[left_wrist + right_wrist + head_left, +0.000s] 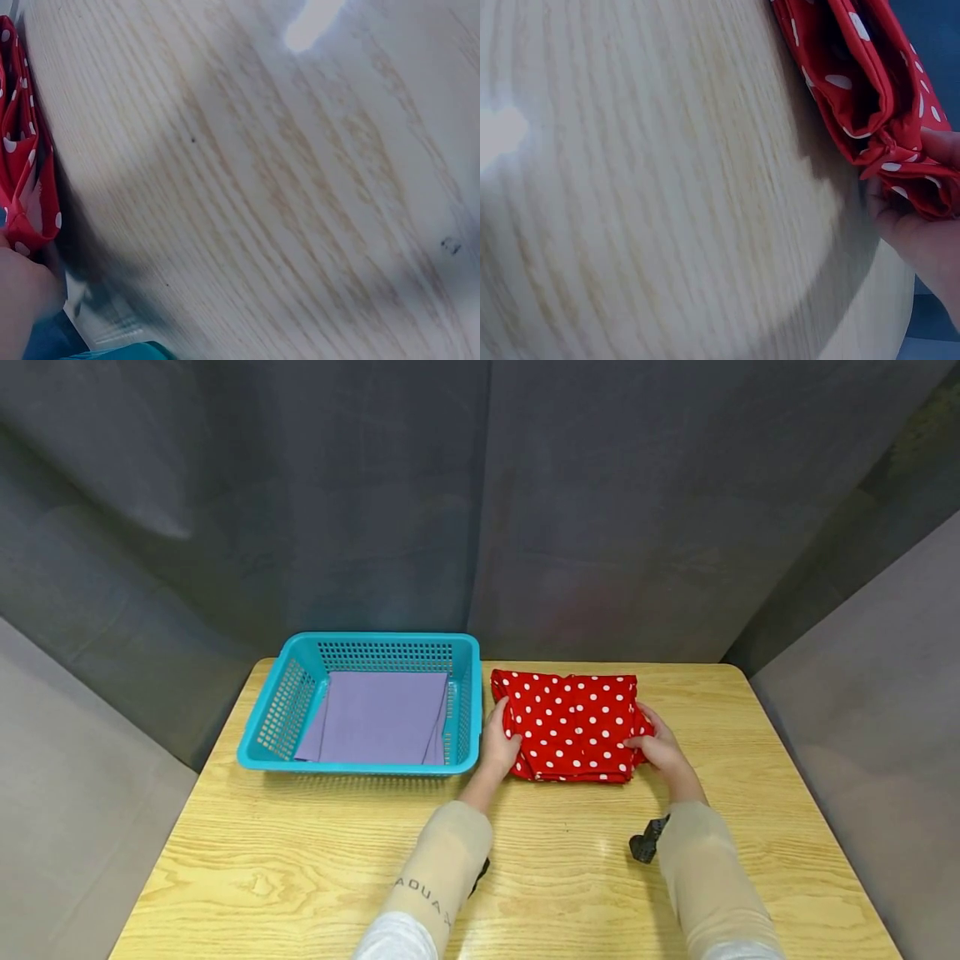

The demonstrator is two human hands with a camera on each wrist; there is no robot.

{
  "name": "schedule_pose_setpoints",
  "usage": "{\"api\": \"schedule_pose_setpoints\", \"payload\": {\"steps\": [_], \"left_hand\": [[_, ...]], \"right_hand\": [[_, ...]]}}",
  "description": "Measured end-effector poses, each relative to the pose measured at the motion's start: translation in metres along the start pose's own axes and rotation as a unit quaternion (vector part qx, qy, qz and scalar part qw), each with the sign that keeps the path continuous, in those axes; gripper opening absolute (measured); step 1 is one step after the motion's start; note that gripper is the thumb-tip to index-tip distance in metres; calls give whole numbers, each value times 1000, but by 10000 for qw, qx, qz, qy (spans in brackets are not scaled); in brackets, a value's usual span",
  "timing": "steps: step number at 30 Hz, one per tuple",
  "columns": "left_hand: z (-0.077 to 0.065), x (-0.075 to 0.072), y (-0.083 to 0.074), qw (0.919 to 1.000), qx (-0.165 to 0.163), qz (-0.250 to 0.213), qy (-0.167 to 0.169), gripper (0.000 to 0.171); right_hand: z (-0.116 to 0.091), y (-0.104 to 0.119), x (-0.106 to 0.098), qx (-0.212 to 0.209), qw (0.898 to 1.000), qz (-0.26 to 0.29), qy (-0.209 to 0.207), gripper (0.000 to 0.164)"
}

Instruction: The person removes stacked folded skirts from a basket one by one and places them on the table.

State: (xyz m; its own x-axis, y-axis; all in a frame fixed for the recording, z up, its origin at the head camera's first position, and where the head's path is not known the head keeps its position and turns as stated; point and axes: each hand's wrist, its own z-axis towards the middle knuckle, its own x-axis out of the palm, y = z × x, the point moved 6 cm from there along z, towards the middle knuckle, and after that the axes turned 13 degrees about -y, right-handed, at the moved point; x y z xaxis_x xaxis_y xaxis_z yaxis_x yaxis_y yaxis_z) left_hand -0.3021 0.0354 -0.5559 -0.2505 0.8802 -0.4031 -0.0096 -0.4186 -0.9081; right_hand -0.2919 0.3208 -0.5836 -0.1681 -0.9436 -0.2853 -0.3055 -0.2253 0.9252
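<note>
A folded red cloth with white polka dots [573,727] is held between both hands at the right of the basket in the head view. My left hand [498,742] grips its left edge, thumb on top and fingers beneath. The right hand [660,747] pinches the opposite edge. In the right wrist view, the right hand [922,225] has thumb and fingers around the bunched layers of the cloth [877,97]. At the left border of the left wrist view, only part of the left hand [26,289] shows beside the cloth [26,150].
A turquoise plastic basket [360,769] stands left of the cloth on the wooden table [300,860]. Inside it lies a folded purple cloth [386,718]. Grey curtains [600,510] hang behind the table, with grey panels [885,710] at the sides.
</note>
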Motion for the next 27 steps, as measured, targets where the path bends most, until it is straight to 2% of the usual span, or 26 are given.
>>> {"api": "schedule_pose_setpoints", "payload": {"steps": [5, 9, 14, 19, 27], "left_hand": [[-1, 1, 3, 9999, -44, 109, 7, 69], [-2, 2, 4, 9998, -106, 149, -2, 70], [-3, 3, 6, 9998, -90, 180, 3, 71], [-3, 4, 9, 9986, -110, 512, 104, 72], [-5, 4, 6, 9936, 207, 1102, 165, 70]], "right_hand": [[18, -23, -3, -58, 9998, -200, -59, 82], [23, -31, -4, -45, 9998, -210, -35, 84], [10, -18, -3, -106, 9990, -433, 14, 81], [-11, 7, 1, -159, 9970, -755, 75, 78], [-15, 15, 3, -397, 9928, -1125, 131, 76]]}}
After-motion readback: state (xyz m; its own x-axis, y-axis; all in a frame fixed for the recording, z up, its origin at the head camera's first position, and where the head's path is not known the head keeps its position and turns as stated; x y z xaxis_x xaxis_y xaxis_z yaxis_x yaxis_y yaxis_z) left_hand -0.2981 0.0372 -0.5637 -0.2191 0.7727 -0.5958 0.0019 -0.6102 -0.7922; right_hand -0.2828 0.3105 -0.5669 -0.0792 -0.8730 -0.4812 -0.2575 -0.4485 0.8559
